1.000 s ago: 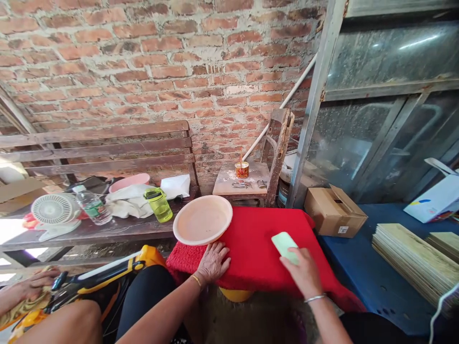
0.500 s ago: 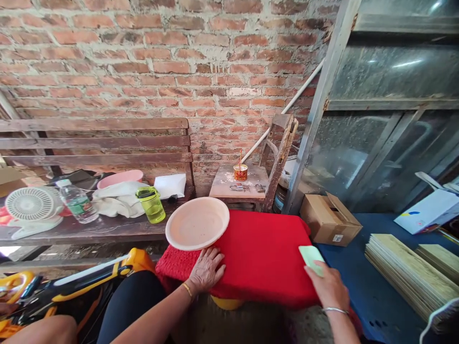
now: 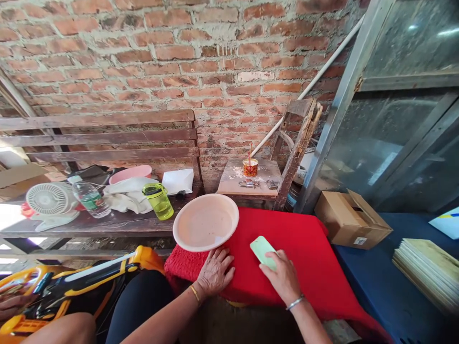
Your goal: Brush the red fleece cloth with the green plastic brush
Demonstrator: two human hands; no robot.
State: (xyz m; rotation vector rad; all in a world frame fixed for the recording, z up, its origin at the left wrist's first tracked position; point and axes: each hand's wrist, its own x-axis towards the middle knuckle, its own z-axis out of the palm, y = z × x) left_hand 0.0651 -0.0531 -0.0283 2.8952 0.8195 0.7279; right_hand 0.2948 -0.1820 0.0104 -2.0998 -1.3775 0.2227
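Note:
My right hand [image 3: 283, 279] is closed on a pale green flat piece [image 3: 263, 251] with rounded corners; I cannot tell its exact kind. It is held low over the red cloth [image 3: 297, 239], tilted up to the left. My left hand [image 3: 216, 272] lies flat on the cloth with its fingers spread and holds nothing. Its fingertips reach the near rim of a pale pink basin [image 3: 206, 223], which stands on the cloth's far left part. A few dark specks show inside the basin.
A wooden bench [image 3: 125, 224] at left bears a fan [image 3: 50, 198], a water bottle [image 3: 89, 198] and a green bottle [image 3: 159, 200]. Behind stands a chair [image 3: 229, 179] with a tin [image 3: 250, 167]. At right are a carton [image 3: 353, 220] and stacked boards [image 3: 425, 267]. Another person's hand [image 3: 14, 305] rests far left.
My right hand has moved left with the green piece, from the cloth's right edge to its middle. My left hand stays by the basin. The view has shifted slightly.

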